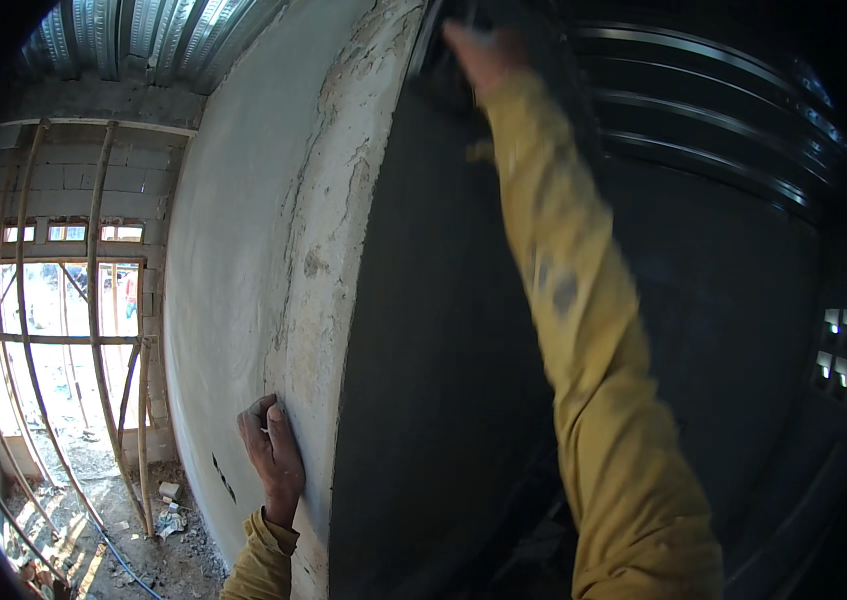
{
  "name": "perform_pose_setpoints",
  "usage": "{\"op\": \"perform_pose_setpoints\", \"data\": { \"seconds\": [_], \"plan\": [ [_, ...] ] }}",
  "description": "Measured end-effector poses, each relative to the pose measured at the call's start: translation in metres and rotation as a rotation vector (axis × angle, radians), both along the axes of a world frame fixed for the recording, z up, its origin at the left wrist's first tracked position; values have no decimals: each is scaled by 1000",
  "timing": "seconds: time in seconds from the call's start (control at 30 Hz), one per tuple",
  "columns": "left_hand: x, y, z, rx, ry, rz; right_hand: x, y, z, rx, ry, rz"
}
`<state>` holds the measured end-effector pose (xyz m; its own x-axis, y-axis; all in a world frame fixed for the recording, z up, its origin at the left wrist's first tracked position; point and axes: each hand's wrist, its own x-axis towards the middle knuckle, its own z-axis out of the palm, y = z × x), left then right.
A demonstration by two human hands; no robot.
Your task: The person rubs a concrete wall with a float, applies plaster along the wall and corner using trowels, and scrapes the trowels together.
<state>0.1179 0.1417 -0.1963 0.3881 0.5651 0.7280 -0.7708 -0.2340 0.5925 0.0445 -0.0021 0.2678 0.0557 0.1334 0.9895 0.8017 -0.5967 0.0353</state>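
- Far left, an opening braced with thin bent wooden poles [94, 330] can be seen, with bright daylight behind it and rubble [169, 520] scattered on the dirt floor below.
- Overhead, a strip of corrugated metal roofing [144, 35] is visible above a grey block wall [94, 170].
- Next over, a broad plastered wall face [234, 270] is shown, pale grey and fairly smooth, ending in a rough, cracked corner edge [334, 260].
- The left hand [272, 455] is pressed flat against that corner edge low down, fingers held together and laid on the plaster, nothing gripped; a yellow sleeve [264, 560] is worn.
- Right of the corner, a much darker wall face [434, 360] is seen, pretty much in shadow.
- The right arm, in a yellow sleeve [584, 350] too, is stretched way up along that dark face.
- The right hand [479, 50] is up at the top of the wall, blurred; it can't be told whether the fingers are apart or closed around anything.
- Upper right, dark ribbed metal sheeting [704, 110] is made out, and small lit openings [839, 345] at the far right.
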Motion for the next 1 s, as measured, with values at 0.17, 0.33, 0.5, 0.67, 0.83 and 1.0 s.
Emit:
{"op": "perform_pose_setpoints", "data": {
  "seconds": [0.17, 0.33, 0.5, 0.67, 0.83, 1.0],
  "plan": [
    [-1, 1, 1, 4, -1, 6, 24, -14, -208, 89, -75, -53],
    [-2, 1, 1, -5, -9, -9, 20, -11, -168, 101, -56, -74],
    [-2, 1, 1, 6, -36, -16, 18, 5, 23, 131, -281, -70],
    [-2, 0, 2, 9, -2, 9, 6, -4, 71, 182, 180, -211],
    [-1, 0, 1, 5, -14, 3, 12, -11, -117, -3, -178, -32],
    [-2, 1, 0, -3, -20, -38, 4, -32, -342, -119, -87, -51]
  ]
}}
